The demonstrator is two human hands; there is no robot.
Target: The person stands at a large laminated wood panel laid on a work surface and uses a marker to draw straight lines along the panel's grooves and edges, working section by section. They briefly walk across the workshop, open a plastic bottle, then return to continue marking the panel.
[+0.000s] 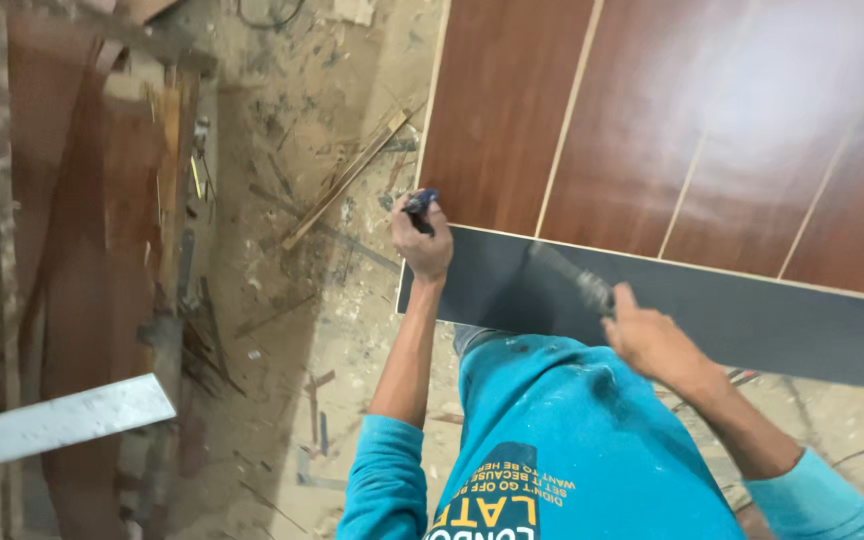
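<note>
The head camera looks straight down on a person in a turquoise long-sleeved shirt (552, 440) who leans against the near edge of a large reddish-brown laminated board (652, 120) marked with thin pale lines. A dark grey laminate strip (752, 315) lies along that near edge, running from the board's near left corner off to the right of the picture.

The left hand (420, 240) sits at the near left corner of the board, where the grey strip ends. It is clenched around a small dark blue tool (421, 202), whose tip pokes out above the fingers right at the corner; what kind of tool it is cannot be made out.

The right hand (652, 340) is over the grey strip, a little to the right of the board's corner. It is closed around a slim dark-handled tool with a greyish end (582, 285), which slants up and to the left across the strip. The tool is blurred, so its kind stays unclear.

Left of the board, the dusty concrete floor (282, 330) is littered with wood offcuts and slivers. A long thin wooden batten (347, 180) lies slantwise on it near the board's left edge. At the lower left a flat pale metal bar (62, 420) reaches in from the picture's edge, and brown plywood sheets (82, 220) lie along the far left.
</note>
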